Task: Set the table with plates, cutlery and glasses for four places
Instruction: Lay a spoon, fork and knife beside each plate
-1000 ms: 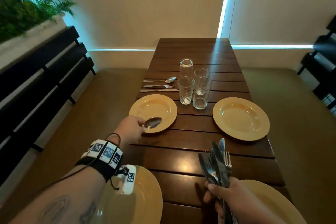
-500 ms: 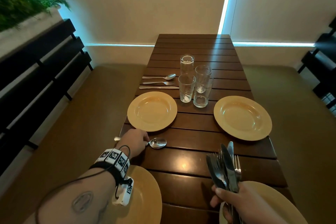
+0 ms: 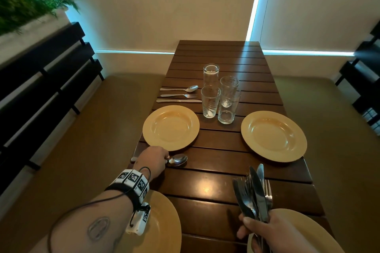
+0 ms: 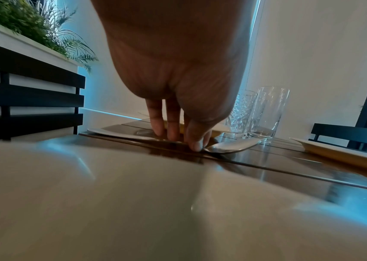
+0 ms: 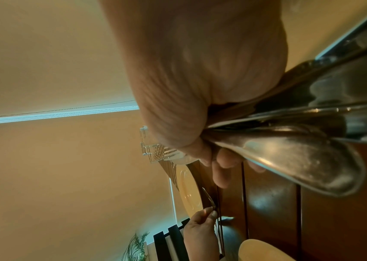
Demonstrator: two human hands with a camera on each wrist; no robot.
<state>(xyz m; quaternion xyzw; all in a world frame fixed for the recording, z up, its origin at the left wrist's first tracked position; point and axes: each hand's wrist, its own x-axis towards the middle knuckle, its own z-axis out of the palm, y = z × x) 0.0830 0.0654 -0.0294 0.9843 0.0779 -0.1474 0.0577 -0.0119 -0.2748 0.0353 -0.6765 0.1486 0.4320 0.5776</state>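
My left hand [image 3: 164, 160] pinches the handle of a spoon [image 3: 178, 159] that lies flat on the dark wooden table [image 3: 226, 174], just in front of the far-left yellow plate [image 3: 170, 127]. In the left wrist view my fingertips [image 4: 196, 146] press the handle down beside the spoon bowl [image 4: 231, 146]. My right hand [image 3: 257, 230] grips a bundle of knives, forks and spoons [image 3: 255, 193] upright over the near-right plate [image 3: 304, 226]. Further yellow plates sit at the far right [image 3: 273, 135] and near left [image 3: 164, 226].
Several empty glasses [image 3: 220, 96] stand grouped in the table's middle. A spoon, fork and knife [image 3: 178, 95] lie in a row beyond the far-left plate. Cushioned benches with dark slatted backs [image 3: 41, 80] flank the table; a planter [image 3: 26, 0] sits at the upper left.
My left hand brought the spoon from above the far-left plate down and toward me, laying it on the table in front of that plate. The right hand kept its bundle nearly still.
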